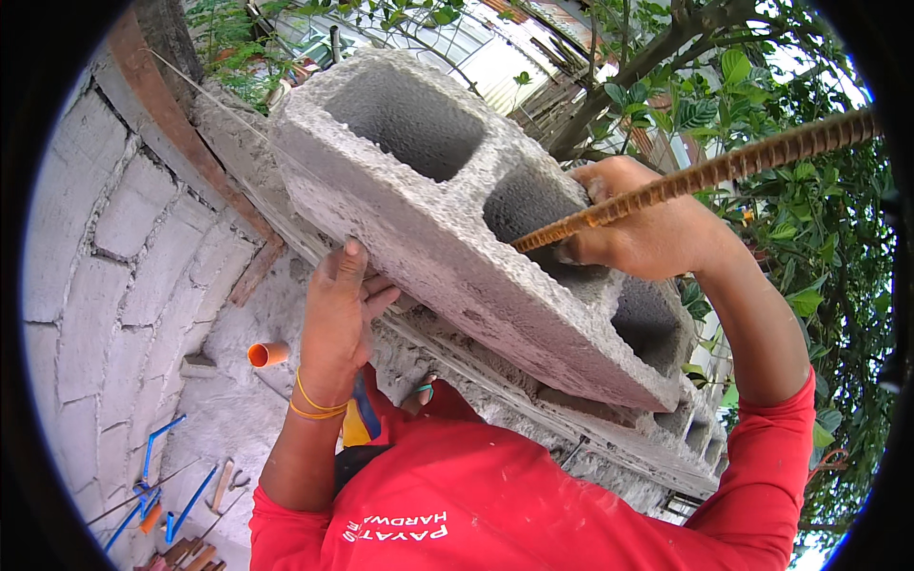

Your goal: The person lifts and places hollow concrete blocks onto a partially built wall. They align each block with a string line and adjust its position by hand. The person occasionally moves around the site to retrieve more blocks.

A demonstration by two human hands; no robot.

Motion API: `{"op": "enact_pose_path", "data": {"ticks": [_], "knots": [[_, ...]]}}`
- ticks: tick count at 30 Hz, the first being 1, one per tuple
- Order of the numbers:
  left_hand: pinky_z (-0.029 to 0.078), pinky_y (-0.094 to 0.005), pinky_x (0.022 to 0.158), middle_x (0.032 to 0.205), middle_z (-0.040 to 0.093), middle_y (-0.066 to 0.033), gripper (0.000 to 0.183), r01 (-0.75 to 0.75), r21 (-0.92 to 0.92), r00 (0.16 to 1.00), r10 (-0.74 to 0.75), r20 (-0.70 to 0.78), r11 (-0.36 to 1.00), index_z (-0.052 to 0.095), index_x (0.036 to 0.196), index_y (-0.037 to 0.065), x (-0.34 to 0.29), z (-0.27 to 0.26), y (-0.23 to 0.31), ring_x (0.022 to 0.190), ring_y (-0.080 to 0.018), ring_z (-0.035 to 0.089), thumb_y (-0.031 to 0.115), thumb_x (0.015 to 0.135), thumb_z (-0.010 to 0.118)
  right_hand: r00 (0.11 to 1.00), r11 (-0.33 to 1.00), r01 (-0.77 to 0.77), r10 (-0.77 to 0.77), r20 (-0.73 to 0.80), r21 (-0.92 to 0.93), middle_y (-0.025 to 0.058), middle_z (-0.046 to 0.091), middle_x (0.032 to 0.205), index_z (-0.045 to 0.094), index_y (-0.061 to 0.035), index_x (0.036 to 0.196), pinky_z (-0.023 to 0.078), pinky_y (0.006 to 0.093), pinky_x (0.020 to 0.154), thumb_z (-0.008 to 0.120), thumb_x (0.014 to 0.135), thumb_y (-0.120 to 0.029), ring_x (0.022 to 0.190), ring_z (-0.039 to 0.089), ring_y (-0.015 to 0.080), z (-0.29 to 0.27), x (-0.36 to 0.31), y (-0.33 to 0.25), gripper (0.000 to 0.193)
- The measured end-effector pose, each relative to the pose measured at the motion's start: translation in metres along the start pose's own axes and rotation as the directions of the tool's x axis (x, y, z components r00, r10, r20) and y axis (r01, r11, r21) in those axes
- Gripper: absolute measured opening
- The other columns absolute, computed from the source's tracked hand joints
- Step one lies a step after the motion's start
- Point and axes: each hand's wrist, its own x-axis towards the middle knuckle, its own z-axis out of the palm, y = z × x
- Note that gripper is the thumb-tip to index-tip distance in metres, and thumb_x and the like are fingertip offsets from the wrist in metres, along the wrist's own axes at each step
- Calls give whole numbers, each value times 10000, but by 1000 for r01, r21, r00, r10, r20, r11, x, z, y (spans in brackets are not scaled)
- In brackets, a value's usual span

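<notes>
head view: grey hollow concrete block (pixel 447 205) fills centre frame, tilted, above the half-built block wall (pixel 609 428). left hand (pixel 338 314) presses flat, fingers spread, against the block's near face. right hand (pixel 638 224) grips its far edge, fingertips hidden inside the middle cavity. rusty rebar (pixel 724 169) crosses in front of that hand from upper right; its lower end is lost in the cavity. orange pipe stub (pixel 268 354) lower left.

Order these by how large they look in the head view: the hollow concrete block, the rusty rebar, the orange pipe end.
1. hollow concrete block, by far the largest.
2. rusty rebar, long but thin; being near the camera may enlarge it.
3. orange pipe end, smallest, and farther away.
</notes>
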Motion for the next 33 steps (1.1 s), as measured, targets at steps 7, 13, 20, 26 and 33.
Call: {"op": "enact_pose_path", "data": {"ticks": [7,13,20,26,33], "knots": [[521,-431,906,1167,622,-201,606,3,-24,999,-4,-49,1000,427,1379,-17,-6,-2,-14,1049,-314,623,451,1020,568,993,999,-49,49,108,-5,223,650,941,726,28,1021,532,401,809,786,759,-301,918,656,334,16,6,4,425],[519,-441,911,1184,601,-238,671,-5,6,999,5,-53,1000,356,1414,-41,-4,-6,-22,1077,-355,614,447,1013,583,998,995,53,-51,-21,79,244,501,542,587,125,661,473,445,535,733,734,-171,496,563,320,39,3,15,338],[516,-440,917,1184,601,-235,666,-2,4,998,3,-67,1000,388,1398,-43,0,-10,-28,1077,-361,615,449,1002,600,997,994,74,-72,-26,86,264,510,572,590,131,676,479,453,556,734,732,-176,513,571,321,47,6,22,343],[521,-467,916,1198,590,-224,677,6,20,999,-5,-46,1000,409,1382,-50,0,-17,-30,1066,-349,624,452,984,629,999,992,0,-5,45,127,246,504,573,573,118,671,466,447,560,745,734,-172,530,567,307,49,3,19,343],[538,-461,888,1223,571,-219,743,34,122,996,-23,-89,992,404,1380,-74,-2,-12,-25,1051,-348,635,484,959,657,994,981,-98,86,74,170,163,472,529,561,95,681,413,414,504,751,744,-148,482,485,213,50,4,16,315]]}}
